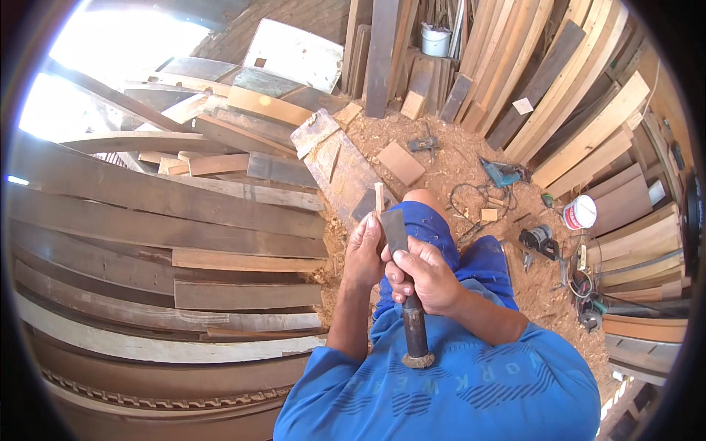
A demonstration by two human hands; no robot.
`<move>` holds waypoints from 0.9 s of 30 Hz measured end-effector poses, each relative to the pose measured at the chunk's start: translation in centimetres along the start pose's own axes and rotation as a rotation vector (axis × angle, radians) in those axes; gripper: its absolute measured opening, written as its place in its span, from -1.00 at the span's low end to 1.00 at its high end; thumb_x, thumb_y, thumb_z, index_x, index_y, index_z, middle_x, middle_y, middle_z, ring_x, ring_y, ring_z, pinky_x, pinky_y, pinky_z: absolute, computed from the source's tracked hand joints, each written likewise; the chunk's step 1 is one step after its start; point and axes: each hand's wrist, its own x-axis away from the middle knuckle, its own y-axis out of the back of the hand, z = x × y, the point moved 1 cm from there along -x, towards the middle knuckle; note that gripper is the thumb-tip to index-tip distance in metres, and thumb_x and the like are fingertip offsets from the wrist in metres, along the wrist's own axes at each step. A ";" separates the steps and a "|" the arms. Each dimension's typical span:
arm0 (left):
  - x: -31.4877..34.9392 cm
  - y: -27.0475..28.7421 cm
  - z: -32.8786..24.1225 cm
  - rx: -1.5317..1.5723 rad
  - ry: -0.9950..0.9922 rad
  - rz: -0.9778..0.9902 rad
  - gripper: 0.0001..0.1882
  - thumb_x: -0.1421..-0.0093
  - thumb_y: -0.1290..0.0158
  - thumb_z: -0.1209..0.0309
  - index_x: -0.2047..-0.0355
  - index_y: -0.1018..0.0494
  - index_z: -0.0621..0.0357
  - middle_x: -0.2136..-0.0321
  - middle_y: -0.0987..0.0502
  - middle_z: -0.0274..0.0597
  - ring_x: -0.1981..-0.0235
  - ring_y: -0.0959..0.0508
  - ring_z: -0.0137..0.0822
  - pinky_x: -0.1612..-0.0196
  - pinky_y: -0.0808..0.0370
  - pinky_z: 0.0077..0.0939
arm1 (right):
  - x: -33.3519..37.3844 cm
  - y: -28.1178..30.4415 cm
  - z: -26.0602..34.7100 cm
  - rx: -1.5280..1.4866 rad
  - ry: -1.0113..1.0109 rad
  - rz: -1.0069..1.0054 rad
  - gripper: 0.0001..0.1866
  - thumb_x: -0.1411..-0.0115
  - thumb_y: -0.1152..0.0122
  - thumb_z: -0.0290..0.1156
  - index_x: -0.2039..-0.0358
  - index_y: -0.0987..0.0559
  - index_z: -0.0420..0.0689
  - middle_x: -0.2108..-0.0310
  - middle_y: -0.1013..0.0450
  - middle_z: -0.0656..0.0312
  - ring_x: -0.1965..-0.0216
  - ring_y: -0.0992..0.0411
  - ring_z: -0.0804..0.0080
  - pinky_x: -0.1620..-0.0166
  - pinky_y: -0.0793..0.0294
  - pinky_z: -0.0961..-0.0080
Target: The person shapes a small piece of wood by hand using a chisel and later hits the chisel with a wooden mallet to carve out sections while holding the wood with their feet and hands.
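In front of my chest, my right hand (426, 281) is closed round a wide chisel (416, 332). Its grey blade points up and away from me, and the dark handle, frayed at the butt, hangs down over my blue shirt. My left hand (363, 253) pinches a short, thin strip of wood (379, 198) that sticks up above the fingertips. The strip stands just left of the blade; whether the two touch, I cannot tell. Both hands are close together over my blue-clad legs. Beyond them, a worn wooden board (346, 163) lies on the shavings, with a small dark block (365, 204) at its near end.
Stacked planks (176, 220) fill the left side, and upright boards (500, 59) line the far right. On the shavings-covered floor lie a wooden block (401, 163), a metal clamp-like tool (423, 142), a teal power tool (501, 173), a black power tool (540, 239) and a white bucket (579, 213).
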 end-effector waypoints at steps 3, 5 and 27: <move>-0.2 1.1 0.4 -0.180 -0.045 -0.006 -0.72 -0.45 0.26 0.25 0.18 -0.41 0.11 0.47 -0.44 -0.44 0.47 -0.40 -0.65 0.43 -0.38 -0.70 | 0.0 -0.6 -0.1 0.020 -0.028 0.026 -0.82 -0.38 0.10 -0.28 0.16 -0.36 -0.11 0.53 -0.24 0.37 0.64 -0.16 0.71 0.49 -0.38 0.58; 0.2 1.2 0.4 -0.182 -0.047 -0.047 -0.73 -0.46 0.26 0.27 0.20 -0.42 0.09 0.48 -0.42 -0.46 0.48 -0.37 -0.67 0.44 -0.35 -0.71 | 0.1 -1.1 -0.6 -0.013 -0.100 0.042 -0.82 -0.38 0.10 -0.27 0.19 -0.35 -0.11 0.54 -0.21 0.39 0.65 -0.15 0.71 0.51 -0.38 0.57; 0.2 -0.6 1.3 0.107 0.044 -0.070 -0.78 -0.42 0.14 0.26 0.17 -0.39 0.12 0.57 -0.37 -0.41 0.64 -0.29 -0.65 0.61 -0.23 -0.71 | 0.0 1.3 1.9 -0.133 0.067 -0.084 -0.86 -0.38 0.12 -0.34 0.17 -0.36 -0.11 0.53 -0.30 0.36 0.63 -0.18 0.68 0.50 -0.38 0.57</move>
